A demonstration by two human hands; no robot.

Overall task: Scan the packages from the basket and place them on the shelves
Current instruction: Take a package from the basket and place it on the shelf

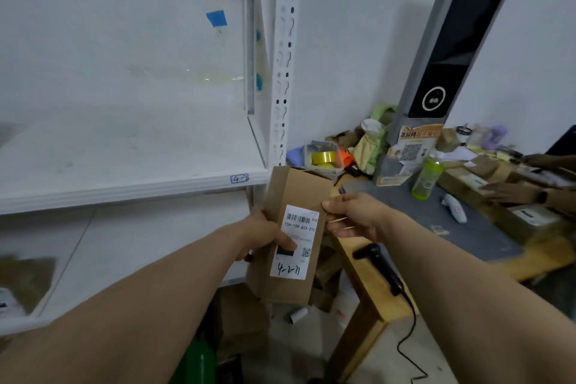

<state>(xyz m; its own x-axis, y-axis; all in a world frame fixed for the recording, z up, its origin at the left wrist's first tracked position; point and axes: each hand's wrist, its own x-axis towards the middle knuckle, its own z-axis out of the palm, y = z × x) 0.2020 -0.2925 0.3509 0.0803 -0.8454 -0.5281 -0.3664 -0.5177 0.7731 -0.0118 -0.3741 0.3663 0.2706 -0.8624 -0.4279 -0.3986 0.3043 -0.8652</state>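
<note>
Two hands meet on one package [297,193], held upright just in front of us, between the shelving on the left and the wooden table [367,293] on the right. Our left hand [265,235] grips its left side, thumb curled over the white label [299,227]. Our right hand [355,215] touches the right edge with its thumb; whether its fingers clamp the box we cannot tell. On the label we read a barcode and a handwritten 4-2-71.

Just right of the package, the black scanner [378,268] lies on the table's near corner, in nobody's grasp. We judge this box either scanned or not yet scanned; nothing here says which.

Beyond the package, the shelf [124,162] carries a small tag [239,178] beginning with 4, which seems to match the written code, so that board looks like the destination. Placing is the step left.

One blurred parcel [26,284] lies on the lower shelf [140,243] at far left. Farther right, more boxes [526,218] sit on the table beside another person's hands [511,193]. We see no basket.
</note>
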